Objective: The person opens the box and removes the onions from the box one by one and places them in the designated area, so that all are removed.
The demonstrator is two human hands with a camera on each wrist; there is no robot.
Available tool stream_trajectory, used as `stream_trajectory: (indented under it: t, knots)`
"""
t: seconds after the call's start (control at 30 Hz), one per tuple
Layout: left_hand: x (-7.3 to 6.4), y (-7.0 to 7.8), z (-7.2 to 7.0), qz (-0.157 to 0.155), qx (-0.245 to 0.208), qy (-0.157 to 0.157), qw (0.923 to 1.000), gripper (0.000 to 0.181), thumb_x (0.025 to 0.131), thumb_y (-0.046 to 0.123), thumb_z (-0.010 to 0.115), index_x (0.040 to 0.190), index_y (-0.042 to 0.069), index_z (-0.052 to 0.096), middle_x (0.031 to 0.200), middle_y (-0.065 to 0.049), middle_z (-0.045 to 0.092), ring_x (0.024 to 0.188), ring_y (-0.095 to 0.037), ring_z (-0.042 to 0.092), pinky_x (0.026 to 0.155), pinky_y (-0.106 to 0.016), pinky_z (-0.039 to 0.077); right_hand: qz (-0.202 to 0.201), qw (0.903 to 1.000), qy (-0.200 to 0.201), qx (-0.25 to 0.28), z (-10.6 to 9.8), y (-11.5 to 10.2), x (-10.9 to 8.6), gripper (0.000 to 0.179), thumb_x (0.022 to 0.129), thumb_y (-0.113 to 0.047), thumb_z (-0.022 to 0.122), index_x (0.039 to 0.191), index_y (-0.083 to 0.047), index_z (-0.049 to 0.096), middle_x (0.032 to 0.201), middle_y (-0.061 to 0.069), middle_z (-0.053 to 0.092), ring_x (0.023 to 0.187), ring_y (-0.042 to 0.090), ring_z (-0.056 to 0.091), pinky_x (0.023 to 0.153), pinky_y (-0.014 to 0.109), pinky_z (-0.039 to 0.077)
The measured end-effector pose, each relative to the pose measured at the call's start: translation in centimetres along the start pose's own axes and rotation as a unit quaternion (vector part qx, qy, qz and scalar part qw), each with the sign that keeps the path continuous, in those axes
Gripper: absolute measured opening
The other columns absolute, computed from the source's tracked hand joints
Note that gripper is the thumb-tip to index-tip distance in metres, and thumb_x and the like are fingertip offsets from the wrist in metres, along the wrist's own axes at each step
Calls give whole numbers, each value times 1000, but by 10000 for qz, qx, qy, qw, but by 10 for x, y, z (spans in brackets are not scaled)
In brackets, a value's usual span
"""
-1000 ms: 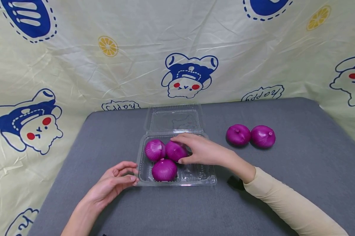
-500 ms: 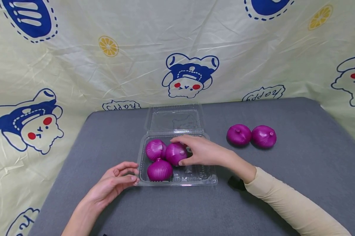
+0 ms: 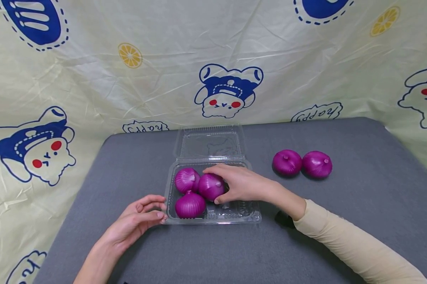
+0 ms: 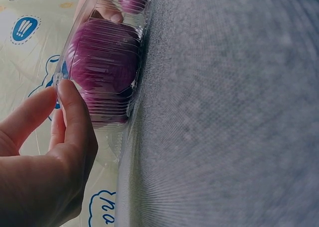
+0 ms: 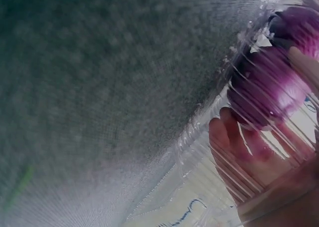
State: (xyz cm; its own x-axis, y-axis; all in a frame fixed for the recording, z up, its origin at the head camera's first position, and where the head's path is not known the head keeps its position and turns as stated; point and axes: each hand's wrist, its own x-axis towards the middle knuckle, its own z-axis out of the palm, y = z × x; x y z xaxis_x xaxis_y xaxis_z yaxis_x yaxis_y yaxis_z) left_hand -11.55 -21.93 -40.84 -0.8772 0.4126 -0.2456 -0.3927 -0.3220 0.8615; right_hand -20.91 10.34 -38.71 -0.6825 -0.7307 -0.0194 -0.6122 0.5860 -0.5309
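A clear plastic clamshell container [image 3: 231,215] lies with its lid [image 3: 210,144] folded back. Inside, on its left half, three red onions touch: a rear-left onion [image 3: 187,180], a front onion [image 3: 190,205] and a middle onion [image 3: 211,187]. My right hand [image 3: 243,183] grips the middle onion, fingers behind it and thumb in front; the right wrist view shows this onion [image 5: 269,90] through the ribbed wall. At the container's left edge, my left hand [image 3: 139,217] pinches the rim between thumb and index finger, seen closely in the left wrist view beside the front onion [image 4: 102,57].
Two more red onions, a left one [image 3: 287,163] and a right one [image 3: 317,164], sit side by side right of the container. A small black object [image 3: 284,219] lies partly under the right forearm. The grey table [image 3: 217,256] meets a printed sheet [image 3: 163,90] behind.
The front onion has shifted left inside the container. The middle onion has turned and moved slightly towards the front, with the right hand following. The left hand has stayed at the rim.
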Motion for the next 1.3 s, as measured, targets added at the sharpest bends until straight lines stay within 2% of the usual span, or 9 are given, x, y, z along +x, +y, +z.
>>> stream_trajectory:
  t: [0.13,0.33,0.47,0.63,0.73,1.07,1.3]
  knots:
    - [0,0,0,2,3,-2,10000,37,90,-13,58,125,-6,52,104,-10,62,88,-21,66,85,-33,56,-134,9998,69,122,0,3,-1,73,78,-35,82,141,-23,49,134,-4,53,113,14,54,87,33,53]
    - [0,0,1,-6,5,20,10000,39,90,-12,59,127,-8,49,104,-11,62,88,-20,66,84,-32,56,-244,9972,-47,706,-4,5,-3,73,78,-34,82,141,-23,47,132,-3,53,107,12,57,83,28,54]
    - [1,0,1,-40,22,33,10000,39,89,-12,60,127,-7,49,104,-11,62,88,-20,66,84,-32,56,-261,9912,-131,1295,-7,7,-5,73,79,-31,82,142,-23,46,130,-3,53,105,14,58,81,27,55]
    - [1,-1,1,-72,9,-11,10000,38,89,-11,61,126,-5,52,104,-10,62,88,-20,66,85,-32,55,-410,9817,-35,1859,-11,7,-8,74,81,-25,81,144,-20,43,133,-2,51,109,17,56,85,33,56]
    - [1,-1,0,-74,-14,-28,10000,38,90,-11,60,126,-5,51,104,-10,62,88,-20,66,85,-32,55,-465,9809,61,1885,-14,7,-13,76,81,-26,81,146,-20,42,136,-1,51,110,17,56,86,35,56]
    - [1,0,1,-66,-8,-33,10000,39,90,-12,59,128,-6,49,104,-10,62,88,-20,65,86,-33,55,-218,9848,312,1692,-23,3,-40,77,82,-31,81,147,-24,41,135,1,52,113,19,56,87,39,56]
    - [1,0,1,-45,-15,-12,10000,39,90,-12,59,127,-6,50,104,-10,62,88,-20,66,84,-32,56,-82,9847,641,1617,-29,2,-61,79,79,-30,83,146,-30,41,132,-6,54,113,15,56,86,41,56]
